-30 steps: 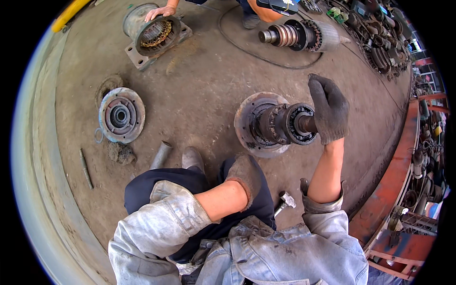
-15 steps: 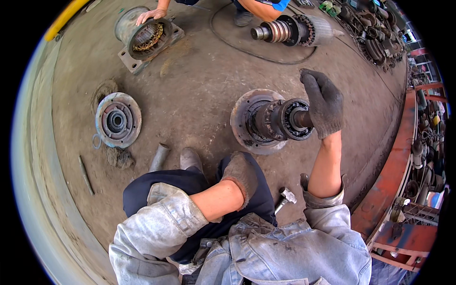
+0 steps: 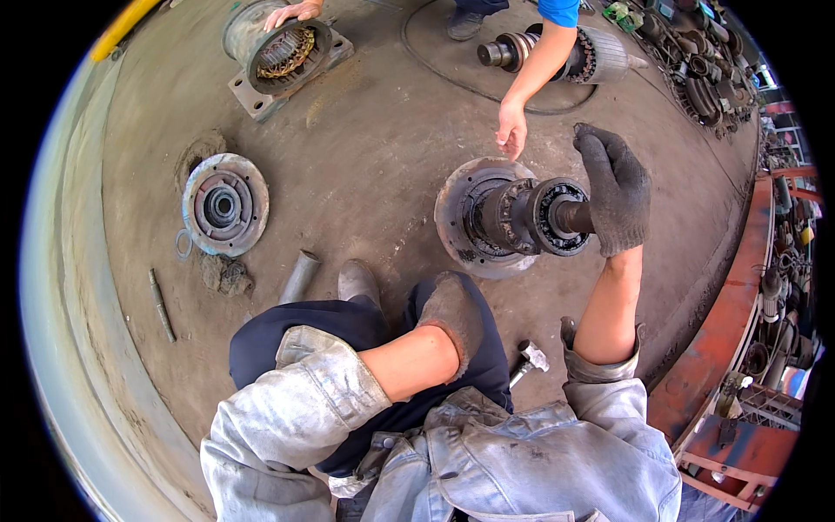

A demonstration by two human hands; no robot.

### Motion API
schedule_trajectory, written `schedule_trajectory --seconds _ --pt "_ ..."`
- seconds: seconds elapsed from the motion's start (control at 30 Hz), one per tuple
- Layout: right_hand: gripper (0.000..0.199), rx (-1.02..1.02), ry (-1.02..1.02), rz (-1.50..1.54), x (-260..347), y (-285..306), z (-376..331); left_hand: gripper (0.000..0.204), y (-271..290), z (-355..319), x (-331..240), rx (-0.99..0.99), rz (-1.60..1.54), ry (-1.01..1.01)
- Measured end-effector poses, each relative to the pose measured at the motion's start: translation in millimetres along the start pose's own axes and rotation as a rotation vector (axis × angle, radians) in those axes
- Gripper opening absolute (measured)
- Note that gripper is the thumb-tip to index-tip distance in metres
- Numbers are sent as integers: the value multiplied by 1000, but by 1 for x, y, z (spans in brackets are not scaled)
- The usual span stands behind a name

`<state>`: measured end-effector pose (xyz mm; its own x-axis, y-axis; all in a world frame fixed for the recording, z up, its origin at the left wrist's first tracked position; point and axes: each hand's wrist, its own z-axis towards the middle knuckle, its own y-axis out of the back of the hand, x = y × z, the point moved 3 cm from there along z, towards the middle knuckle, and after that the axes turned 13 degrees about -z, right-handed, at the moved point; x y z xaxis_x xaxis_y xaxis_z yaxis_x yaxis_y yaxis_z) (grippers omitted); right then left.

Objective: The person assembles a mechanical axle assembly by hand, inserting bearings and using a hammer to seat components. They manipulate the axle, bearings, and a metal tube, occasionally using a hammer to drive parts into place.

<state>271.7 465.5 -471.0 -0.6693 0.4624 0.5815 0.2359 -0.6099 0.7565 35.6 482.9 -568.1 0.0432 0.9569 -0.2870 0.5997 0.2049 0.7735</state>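
Note:
My right hand (image 3: 619,193), in a dark, dirty knit glove, is closed round the upper end of a greasy steel shaft (image 3: 571,217). The shaft carries a bearing (image 3: 557,219) and stands up from a round flanged end cover (image 3: 454,233) on the floor. My left hand (image 3: 454,322), gloved too, lies over my bent knee and holds nothing I can see; its fingertips are partly hidden. A co-worker's bare hand (image 3: 511,132) hangs just beyond the flange's far rim, fingers pointing down. Their other hand (image 3: 291,14) rests on a motor housing (image 3: 252,39) with copper windings inside.
Another round end cover (image 3: 252,217) lies left, beside a thin ring (image 3: 183,244) and a dirty rag (image 3: 226,274). A metal pipe (image 3: 300,277), a thin rod (image 3: 162,304) and a hammer (image 3: 532,356) are near me. A rotor (image 3: 604,56) lies far right; a red steel beam (image 3: 713,322) edges the right.
The co-worker's arm has come across in front of the rotor, its hand now near the flange. The view has shifted slightly; my hands keep their places on shaft and knee.

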Motion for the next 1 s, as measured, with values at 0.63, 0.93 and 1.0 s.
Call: schedule_trajectory --seconds 0.63,0.93,1.0 --pt "30 167 182 -177 -23 -26 -13 20 -1 -120 150 -330 -421 -69" --pt "50 282 773 -491 -36 -48 -22 27 -230 -22 266 -922 -2158 445" --pt "49 233 659 -558 -49 -61 -30 26 -294 15 269 -868 -2296 506"
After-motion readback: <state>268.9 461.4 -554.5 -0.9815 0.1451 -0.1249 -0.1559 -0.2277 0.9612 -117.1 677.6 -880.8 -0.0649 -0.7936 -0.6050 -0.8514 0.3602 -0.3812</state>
